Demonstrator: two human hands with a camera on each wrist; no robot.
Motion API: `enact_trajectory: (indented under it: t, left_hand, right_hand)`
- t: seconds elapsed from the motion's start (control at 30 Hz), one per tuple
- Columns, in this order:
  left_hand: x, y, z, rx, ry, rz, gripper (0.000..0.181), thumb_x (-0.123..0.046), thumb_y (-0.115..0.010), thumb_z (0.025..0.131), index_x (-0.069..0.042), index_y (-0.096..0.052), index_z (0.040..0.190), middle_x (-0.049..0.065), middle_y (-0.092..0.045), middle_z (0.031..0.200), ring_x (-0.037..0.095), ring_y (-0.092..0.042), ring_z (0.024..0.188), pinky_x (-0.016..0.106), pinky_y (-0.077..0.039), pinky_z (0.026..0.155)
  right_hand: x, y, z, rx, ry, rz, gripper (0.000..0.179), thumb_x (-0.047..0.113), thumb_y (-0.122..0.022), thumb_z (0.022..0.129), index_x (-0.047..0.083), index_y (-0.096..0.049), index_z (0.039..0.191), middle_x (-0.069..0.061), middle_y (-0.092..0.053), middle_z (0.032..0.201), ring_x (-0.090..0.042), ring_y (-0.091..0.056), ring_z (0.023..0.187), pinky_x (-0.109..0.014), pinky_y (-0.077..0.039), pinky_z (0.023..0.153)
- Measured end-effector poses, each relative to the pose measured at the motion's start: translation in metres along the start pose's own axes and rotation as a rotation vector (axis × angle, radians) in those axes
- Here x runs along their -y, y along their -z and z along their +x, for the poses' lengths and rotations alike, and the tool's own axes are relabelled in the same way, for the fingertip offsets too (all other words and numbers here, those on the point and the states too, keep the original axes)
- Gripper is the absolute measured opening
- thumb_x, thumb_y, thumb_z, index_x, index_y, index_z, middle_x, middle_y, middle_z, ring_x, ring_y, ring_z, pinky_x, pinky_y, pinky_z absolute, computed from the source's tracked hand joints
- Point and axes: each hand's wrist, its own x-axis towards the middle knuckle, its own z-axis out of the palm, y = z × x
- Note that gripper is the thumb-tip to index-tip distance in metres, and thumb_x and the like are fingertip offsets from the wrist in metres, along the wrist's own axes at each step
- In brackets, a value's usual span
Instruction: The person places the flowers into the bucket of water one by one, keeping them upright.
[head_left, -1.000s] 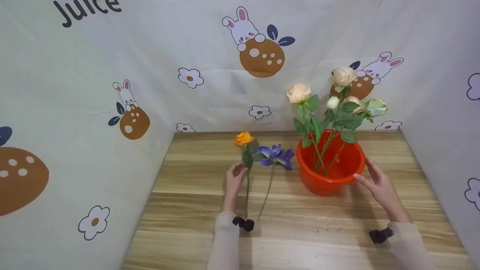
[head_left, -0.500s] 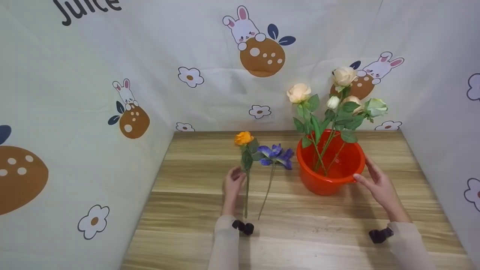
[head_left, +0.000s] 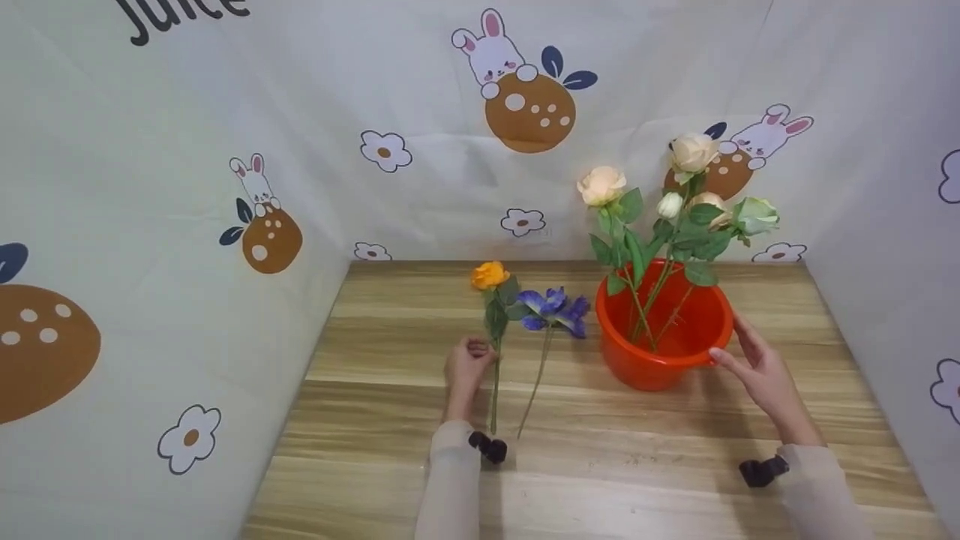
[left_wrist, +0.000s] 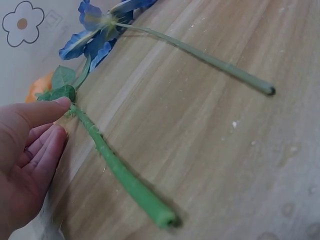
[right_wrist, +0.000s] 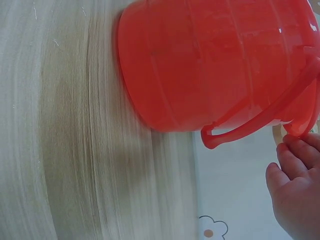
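Observation:
My left hand (head_left: 469,364) pinches the green stem of an orange flower (head_left: 490,275) just below its leaves. The thumb lies along the stem in the left wrist view, and the stem's cut end points toward that camera, low over the table. Beside it lies a blue-purple flower (head_left: 553,307) with a thin stem. My right hand (head_left: 761,375) rests against the right side of a red bucket (head_left: 652,375), thumb at the rim and fingers fairly straight along the outside. Peach roses (head_left: 602,186), a white bud (head_left: 670,205) and a pale green rose (head_left: 756,216) stand in the bucket.
The wooden table (head_left: 585,480) meets a printed cloth backdrop (head_left: 420,202) at the back and sides. The bucket's red handle (right_wrist: 270,112) hangs along its outer wall in the right wrist view.
My left hand has slid a little down the orange flower's stem, and its fingers have drawn in closer. My right hand and the bucket hold still; the head view has shifted slightly.

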Motion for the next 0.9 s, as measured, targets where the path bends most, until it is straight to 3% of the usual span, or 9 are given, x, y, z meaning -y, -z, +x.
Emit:
enact_trajectory:
  t: [0.3, 0.53, 0.77, 0.9]
  left_hand:
    - [-0.005, -0.003, 0.001, 0.022, -0.022, 0.1, 0.032, -0.015, -0.084, 0.077, -0.007, -0.069, 0.104, 0.004, -0.073, 0.096, 0.016, -0.068, 0.088, 0.033, -0.057, 0.081]
    - [-0.008, -0.003, -0.002, 0.018, -0.03, 0.239, 0.019, -0.019, -0.08, 0.083, -0.012, -0.071, 0.099, -0.001, -0.074, 0.092, 0.014, -0.069, 0.085, 0.032, -0.056, 0.079]
    - [-0.016, -0.003, -0.002, 0.022, -0.007, 0.349, 0.019, -0.013, -0.071, 0.082, -0.011, -0.072, 0.101, -0.002, -0.075, 0.091, 0.015, -0.069, 0.084, 0.032, -0.055, 0.075]
    - [-0.021, -0.003, -0.003, 0.05, 0.043, 0.35, 0.022, -0.012, -0.069, 0.081, -0.011, -0.074, 0.102, -0.002, -0.075, 0.091, 0.015, -0.068, 0.083, 0.031, -0.055, 0.075]
  right_hand:
    - [-0.002, -0.001, 0.0, -0.008, 0.012, 0.001, 0.076, 0.014, -0.066, 0.096, 0.007, -0.023, 0.158, -0.023, -0.021, 0.163, -0.023, -0.02, 0.154, 0.001, -0.026, 0.107]
    - [-0.002, -0.002, -0.001, -0.007, 0.018, 0.017, 0.075, 0.012, -0.066, 0.096, 0.003, -0.023, 0.157, -0.026, -0.021, 0.162, -0.013, -0.022, 0.153, 0.0, -0.026, 0.108]
    - [0.0, 0.0, -0.002, -0.002, -0.022, 0.008, 0.077, 0.017, -0.065, 0.097, 0.005, -0.021, 0.158, -0.024, -0.019, 0.163, -0.027, -0.018, 0.154, 0.0, -0.026, 0.108]
    - [0.001, 0.001, -0.003, 0.011, -0.053, -0.004, 0.079, 0.022, -0.065, 0.097, 0.008, -0.019, 0.159, -0.021, -0.017, 0.165, -0.032, -0.016, 0.154, -0.001, -0.025, 0.108]
